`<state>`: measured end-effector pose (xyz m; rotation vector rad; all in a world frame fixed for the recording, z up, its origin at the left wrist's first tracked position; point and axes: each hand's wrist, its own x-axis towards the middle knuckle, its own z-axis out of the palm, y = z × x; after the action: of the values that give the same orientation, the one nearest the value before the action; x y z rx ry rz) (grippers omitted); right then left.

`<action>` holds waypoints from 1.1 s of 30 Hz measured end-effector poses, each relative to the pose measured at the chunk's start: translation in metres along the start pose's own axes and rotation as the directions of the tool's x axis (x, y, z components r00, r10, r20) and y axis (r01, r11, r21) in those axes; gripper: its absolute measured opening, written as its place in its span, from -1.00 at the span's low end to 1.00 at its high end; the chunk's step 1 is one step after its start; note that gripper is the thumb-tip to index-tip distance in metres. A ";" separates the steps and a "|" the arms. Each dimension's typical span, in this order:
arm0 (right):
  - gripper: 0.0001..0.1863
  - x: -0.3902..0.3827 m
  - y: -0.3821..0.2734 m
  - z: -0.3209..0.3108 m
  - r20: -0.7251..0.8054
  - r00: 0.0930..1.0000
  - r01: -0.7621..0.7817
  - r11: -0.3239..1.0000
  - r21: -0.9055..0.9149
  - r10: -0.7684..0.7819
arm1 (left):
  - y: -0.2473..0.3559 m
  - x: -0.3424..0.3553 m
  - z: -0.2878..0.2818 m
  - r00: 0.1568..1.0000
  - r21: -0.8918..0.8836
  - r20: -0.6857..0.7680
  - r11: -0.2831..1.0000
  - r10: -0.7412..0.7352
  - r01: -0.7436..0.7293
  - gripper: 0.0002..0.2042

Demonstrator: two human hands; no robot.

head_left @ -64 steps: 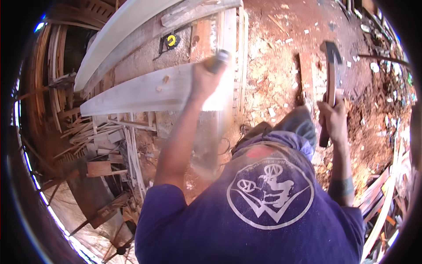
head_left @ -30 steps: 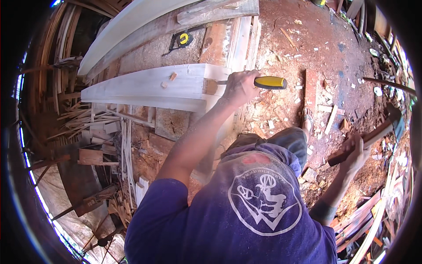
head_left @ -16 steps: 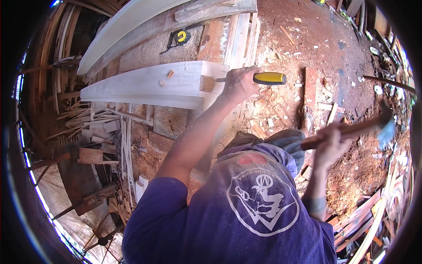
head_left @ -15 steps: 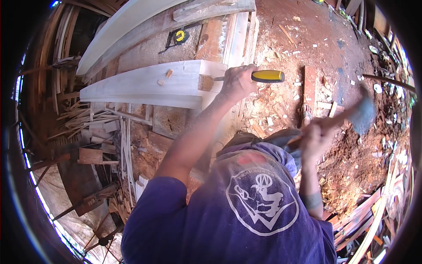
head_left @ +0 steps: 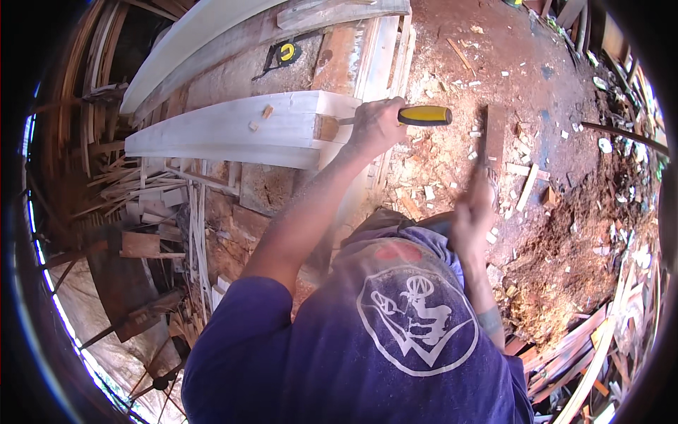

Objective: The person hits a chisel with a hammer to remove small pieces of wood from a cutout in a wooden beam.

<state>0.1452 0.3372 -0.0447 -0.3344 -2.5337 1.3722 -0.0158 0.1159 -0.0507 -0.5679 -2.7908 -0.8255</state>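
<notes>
My left hand (head_left: 374,127) is closed on a chisel with a yellow-and-black handle (head_left: 424,115), its blade against the notched end of a pale, tapered timber (head_left: 222,131). A small wood chip (head_left: 267,112) lies on that timber. My right hand (head_left: 473,212), smeared by motion, is closed around the wooden handle of the hammer (head_left: 477,177), held low to the right of the timber. The hammer's head is too blurred to make out against the floor.
A black-and-yellow tape measure (head_left: 286,53) sits on the dusty bench between the timbers. A long curved pale board (head_left: 176,46) lies behind. Scrap strips (head_left: 120,184) are piled at left, more offcuts (head_left: 586,339) at lower right. Chips litter the dirt floor (head_left: 515,56); a rod (head_left: 621,134) juts in at right.
My right hand has swung the hammer from the far right in toward the body and the timber, now blurred. My left hand stays on the chisel at the timber's end.
</notes>
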 end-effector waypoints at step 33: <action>-0.88 0.020 -0.005 -0.030 -0.139 0.924 -0.178 0.723 0.667 0.355 | -0.020 -0.018 -0.010 0.978 0.083 0.204 0.996 -0.042 0.025 -0.89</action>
<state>0.1353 0.3641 -0.0225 -0.7031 -1.6940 2.0507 -0.0063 0.0897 -0.0571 -0.6279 -3.0128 -0.6941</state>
